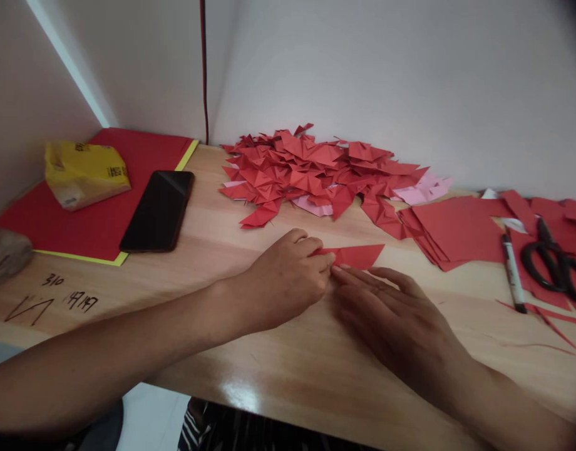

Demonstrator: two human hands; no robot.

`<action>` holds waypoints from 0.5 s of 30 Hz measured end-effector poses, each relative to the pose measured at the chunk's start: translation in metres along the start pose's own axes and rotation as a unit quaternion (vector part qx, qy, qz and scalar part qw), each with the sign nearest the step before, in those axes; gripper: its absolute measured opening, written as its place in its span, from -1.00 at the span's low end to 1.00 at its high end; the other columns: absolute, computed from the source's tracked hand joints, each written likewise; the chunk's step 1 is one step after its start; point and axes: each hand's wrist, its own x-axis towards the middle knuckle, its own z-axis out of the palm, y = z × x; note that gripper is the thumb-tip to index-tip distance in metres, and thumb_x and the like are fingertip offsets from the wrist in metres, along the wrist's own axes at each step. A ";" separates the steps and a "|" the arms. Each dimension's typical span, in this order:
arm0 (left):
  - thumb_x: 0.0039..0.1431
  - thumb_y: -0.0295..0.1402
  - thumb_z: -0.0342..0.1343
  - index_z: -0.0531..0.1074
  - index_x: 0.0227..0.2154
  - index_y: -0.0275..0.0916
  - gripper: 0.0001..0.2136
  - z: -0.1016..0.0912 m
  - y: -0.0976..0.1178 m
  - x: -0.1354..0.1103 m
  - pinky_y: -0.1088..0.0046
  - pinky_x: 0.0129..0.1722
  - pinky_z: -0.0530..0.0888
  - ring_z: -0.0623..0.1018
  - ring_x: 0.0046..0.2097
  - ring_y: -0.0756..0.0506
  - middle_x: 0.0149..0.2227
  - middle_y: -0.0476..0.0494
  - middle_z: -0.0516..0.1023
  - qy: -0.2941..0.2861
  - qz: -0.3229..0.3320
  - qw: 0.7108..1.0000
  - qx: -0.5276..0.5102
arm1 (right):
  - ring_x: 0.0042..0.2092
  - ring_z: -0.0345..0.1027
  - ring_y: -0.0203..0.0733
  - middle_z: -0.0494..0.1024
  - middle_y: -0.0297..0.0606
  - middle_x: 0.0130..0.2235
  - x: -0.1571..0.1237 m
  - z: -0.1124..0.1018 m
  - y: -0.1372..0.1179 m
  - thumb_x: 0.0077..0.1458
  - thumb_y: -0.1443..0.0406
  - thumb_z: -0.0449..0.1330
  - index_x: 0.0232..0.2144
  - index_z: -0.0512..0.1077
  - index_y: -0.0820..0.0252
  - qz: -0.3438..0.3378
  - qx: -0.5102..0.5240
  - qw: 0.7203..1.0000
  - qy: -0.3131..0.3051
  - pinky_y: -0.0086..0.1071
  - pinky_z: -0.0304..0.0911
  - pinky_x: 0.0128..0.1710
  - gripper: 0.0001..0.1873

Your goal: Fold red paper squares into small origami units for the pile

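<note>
A folded red paper triangle (358, 255) lies on the wooden table (278, 369) in front of me. My left hand (283, 279) pinches the paper's left end with curled fingers. Lying flat with its fingers stretched out, my right hand (396, 319) touches the paper's lower edge with its fingertips. Behind the paper sits a heap of folded red paper pieces (311, 172), with a few pink ones at its right side.
A stack of red paper squares (457, 232) lies at the right, with a marker (512, 272) and black scissors (553, 263) beyond it. At the left, a black phone (159, 210) and a yellow packet (84, 172) rest on a red sheet (57, 225). Walls close off the back.
</note>
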 end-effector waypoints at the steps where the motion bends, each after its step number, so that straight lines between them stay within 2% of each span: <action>1: 0.27 -0.52 -0.01 0.53 -0.29 -0.29 -0.81 0.000 0.000 0.000 0.24 -0.07 0.35 0.47 -0.07 -0.14 -0.16 -0.22 0.58 0.000 0.000 1.000 0.001 | 0.04 0.46 -0.18 0.59 -0.07 -0.01 0.000 0.002 0.000 0.25 0.41 0.11 -0.03 0.36 0.29 0.000 -0.003 1.000 -0.001 -0.21 0.20 0.13 -0.77; 8: 0.22 -0.54 0.03 0.54 -0.36 -0.30 -0.82 -0.002 0.000 0.001 0.20 -0.10 0.37 0.49 -0.08 -0.17 -0.14 -0.17 0.59 -0.011 0.003 1.000 0.004 | -0.01 0.50 -0.14 0.60 0.01 -0.07 -0.006 0.000 0.008 0.25 0.47 0.08 -0.02 0.34 0.40 -0.007 -0.036 0.999 -0.007 -0.13 0.16 0.19 -0.76; 15: 0.18 -0.57 0.02 0.53 -0.39 -0.29 -0.81 -0.007 -0.004 0.000 0.20 -0.09 0.35 0.50 -0.11 -0.15 -0.14 -0.14 0.60 -0.028 0.007 0.999 -0.014 | -0.15 0.56 -0.16 0.64 -0.06 -0.17 -0.009 -0.005 0.014 0.26 0.45 0.08 -0.07 0.37 0.39 0.004 -0.088 0.996 -0.019 -0.11 0.16 0.22 -0.80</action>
